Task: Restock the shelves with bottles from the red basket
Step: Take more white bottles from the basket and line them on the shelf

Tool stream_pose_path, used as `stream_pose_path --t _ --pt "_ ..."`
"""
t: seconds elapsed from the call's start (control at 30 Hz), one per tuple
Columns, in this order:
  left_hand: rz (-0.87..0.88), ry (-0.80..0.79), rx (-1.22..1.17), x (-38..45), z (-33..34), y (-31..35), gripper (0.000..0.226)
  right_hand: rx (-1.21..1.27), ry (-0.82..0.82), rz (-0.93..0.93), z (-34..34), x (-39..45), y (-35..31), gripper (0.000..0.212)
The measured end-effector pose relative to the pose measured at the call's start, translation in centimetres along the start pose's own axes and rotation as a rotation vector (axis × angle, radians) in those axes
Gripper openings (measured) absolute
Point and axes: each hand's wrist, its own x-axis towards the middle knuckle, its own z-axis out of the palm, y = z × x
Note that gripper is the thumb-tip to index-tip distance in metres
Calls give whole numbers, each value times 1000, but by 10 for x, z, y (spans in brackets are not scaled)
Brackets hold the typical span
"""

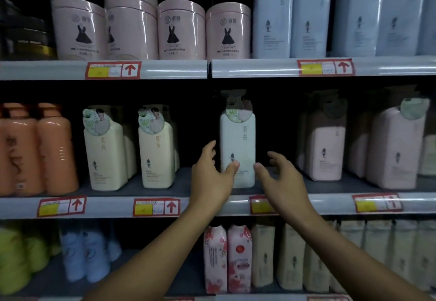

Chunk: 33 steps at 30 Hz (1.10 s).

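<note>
both hands, left hand (211, 173) and right hand (280, 178), flank the white bottle (237, 149) near the middle shelf (330, 202) front edge, each grip spread wide, likely squaring it; only the left thumb touches.

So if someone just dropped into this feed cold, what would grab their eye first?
Probably the two hands on the middle shelf: the left hand touches a white bottle standing alone there, the right hand spread open beside it. Next, the pink tubs on the top shelf and the red price tags.
</note>
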Motion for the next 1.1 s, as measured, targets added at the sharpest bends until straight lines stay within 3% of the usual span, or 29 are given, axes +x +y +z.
stream_pose_path --t 0.1,0.23,0.53,0.63,0.7,0.77,0.9,1.0,1.1 --pt "17 -92 -64 -44 3 14 57 24 -38 -33 -26 -37 4 40" --pt "-58 -302 -104 -125 22 -7 40 -25 -220 22 -62 -107 38 19" --pt "-449 -695 -110 -309 82 -127 26 -418 -592 413 -128 -231 198 26" --pt "-534 -781 -39 -340 97 -154 24 -564 -812 523 -131 -262 254 25" --pt "-581 -849 -7 -352 105 -164 25 -714 -1068 602 -125 -280 284 22" --pt "-601 -891 29 -359 114 -176 27 -881 -1370 577 -115 -292 298 33" --pt "-567 -1021 124 -366 123 -190 27 -785 -1690 511 -92 -312 290 69" --pt "-526 -1094 184 -368 124 -193 31 -808 -1740 338 -86 -329 292 51" --pt "-473 -1100 287 -373 117 -195 36 -757 -1603 218 -92 -332 298 31"
